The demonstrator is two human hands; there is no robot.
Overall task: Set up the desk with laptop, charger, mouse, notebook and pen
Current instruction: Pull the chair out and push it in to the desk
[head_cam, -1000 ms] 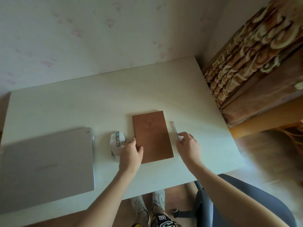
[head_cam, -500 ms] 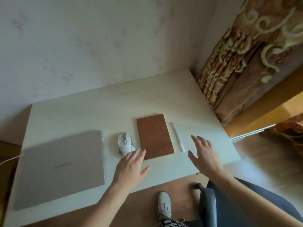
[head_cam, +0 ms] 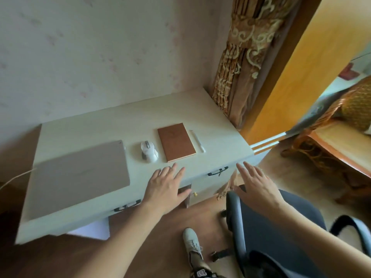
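Laptop [head_cam: 80, 177] lies closed on left part of the white desk [head_cam: 96, 125], cable [head_cam: 14, 178] at its left edge. White mouse [head_cam: 149, 151] just right of it, then brown notebook [head_cam: 176, 142], then white pen [head_cam: 197, 140] beside notebook. Left hand [head_cam: 166, 186] hovers at desk's near edge, fingers straight and spread, holding nothing. Right hand [head_cam: 256, 184] over grey chair [head_cam: 281, 223], fingers straight, slightly apart, empty

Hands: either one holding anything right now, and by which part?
Nothing is held. Left hand and right hand are both open with fingers spread, clear of the notebook and pen.
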